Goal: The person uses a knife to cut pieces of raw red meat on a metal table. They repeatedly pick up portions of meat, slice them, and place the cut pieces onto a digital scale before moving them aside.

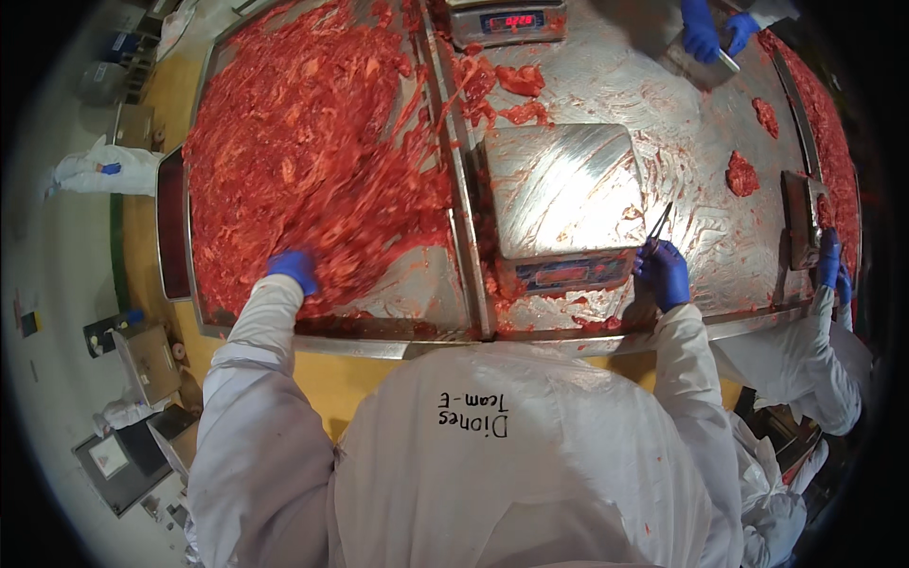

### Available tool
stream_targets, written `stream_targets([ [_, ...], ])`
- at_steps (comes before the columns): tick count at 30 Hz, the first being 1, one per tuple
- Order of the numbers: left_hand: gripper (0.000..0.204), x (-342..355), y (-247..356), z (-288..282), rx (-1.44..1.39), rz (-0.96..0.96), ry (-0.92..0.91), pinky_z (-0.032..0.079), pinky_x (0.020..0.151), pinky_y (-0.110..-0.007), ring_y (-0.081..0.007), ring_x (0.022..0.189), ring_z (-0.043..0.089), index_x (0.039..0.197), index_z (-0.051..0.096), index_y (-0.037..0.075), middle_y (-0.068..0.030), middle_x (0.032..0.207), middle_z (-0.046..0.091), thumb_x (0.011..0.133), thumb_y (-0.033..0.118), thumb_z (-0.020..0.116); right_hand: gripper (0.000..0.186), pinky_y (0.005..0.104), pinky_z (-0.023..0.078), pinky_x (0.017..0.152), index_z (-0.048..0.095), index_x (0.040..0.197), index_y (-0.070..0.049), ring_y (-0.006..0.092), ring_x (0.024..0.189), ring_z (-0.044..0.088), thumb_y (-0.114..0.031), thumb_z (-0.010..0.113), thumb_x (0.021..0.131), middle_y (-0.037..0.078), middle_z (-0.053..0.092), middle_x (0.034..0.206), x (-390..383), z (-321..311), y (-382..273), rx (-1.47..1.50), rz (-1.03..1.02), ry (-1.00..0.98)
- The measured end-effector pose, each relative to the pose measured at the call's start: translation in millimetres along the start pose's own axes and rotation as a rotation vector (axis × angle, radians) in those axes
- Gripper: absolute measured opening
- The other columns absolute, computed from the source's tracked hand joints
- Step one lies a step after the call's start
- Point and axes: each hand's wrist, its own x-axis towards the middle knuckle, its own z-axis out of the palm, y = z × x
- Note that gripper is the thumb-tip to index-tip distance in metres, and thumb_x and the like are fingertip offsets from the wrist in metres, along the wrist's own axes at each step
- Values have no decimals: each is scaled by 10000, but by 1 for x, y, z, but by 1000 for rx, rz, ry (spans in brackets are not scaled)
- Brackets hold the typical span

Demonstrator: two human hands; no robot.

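My left hand (294, 271), in a blue glove, is at the near edge of a large heap of raw red meat (294, 133). Its fingers are curled into the meat and partly hidden, and strands beside it are blurred by motion. In my blue-gloved right hand (666, 275) is a slim dark pointed tool (662, 221), its tips pointing away from me; whether it is scissors or tweezers I cannot tell. This hand is just right of a smeared steel weighing scale (563, 189), above the table's near edge.
A raised metal divider (461, 218) separates the heap from the scale. Meat scraps (519, 80) lie by a second scale (508, 21). Opposite, a co-worker's gloved hands (715, 36) hold a metal tool. At right, another co-worker's hands (830, 260) are beside a further scale (803, 222).
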Motion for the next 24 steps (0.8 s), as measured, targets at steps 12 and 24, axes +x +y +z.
stream_targets([
  [12, 485, 0, 111, -149, -560, 500, 537, 537, 972, -427, -363, 1125, 675, 1283, 693, 105, -202, 1219, 700, 909, 413, 671, 208, 372, 607, 629, 640, 1092, -5, 242, 686, 688, -149, 686, 949, 155, 714, 890, 9, -1, -1, -32, 31, 42],
  [24, 526, 59, 197, -157, -387, 23, 739, 102, 1171, -778, -409, 1531, 250, 1437, 554, 431, -107, 1642, 360, 923, 381, 652, 213, 358, 580, 676, 638, 1074, -10, 223, 711, 661, -150, 724, 939, 113, 669, 855, -6, 16, -19, -64, 84, 113],
])
